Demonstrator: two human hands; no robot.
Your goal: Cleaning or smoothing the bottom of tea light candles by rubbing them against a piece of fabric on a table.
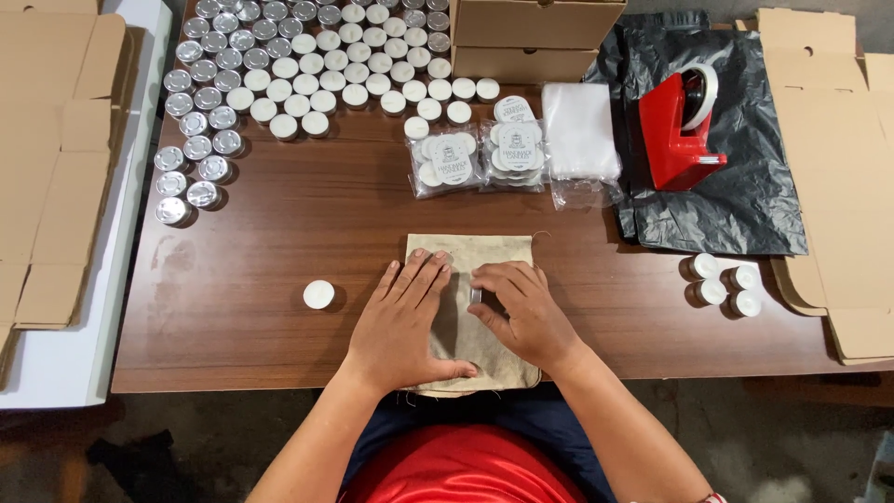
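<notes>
1. A beige cloth pouch (470,307) is lying flat at the near edge of the bench (279,233), long axis running away from the person.
2. The left hand (402,321) is pressing it, palm down, fingers spread, grasping nothing.
3. The right hand (521,312) is resting on its right half, fingertips pinching a small tealight (476,296) against the cloth.
4. One loose white tealight (318,294) is sitting to the left, nearer the left hand; massed tealights (298,65) farther back.

Both hands cover most of the cloth pouch (484,253), so its middle is hidden. A small metallic piece (476,296) under the right hand (523,312) is perhaps a tealight cup, too small to tell. The flat cardboard (843,140) runs off the right edge.
</notes>
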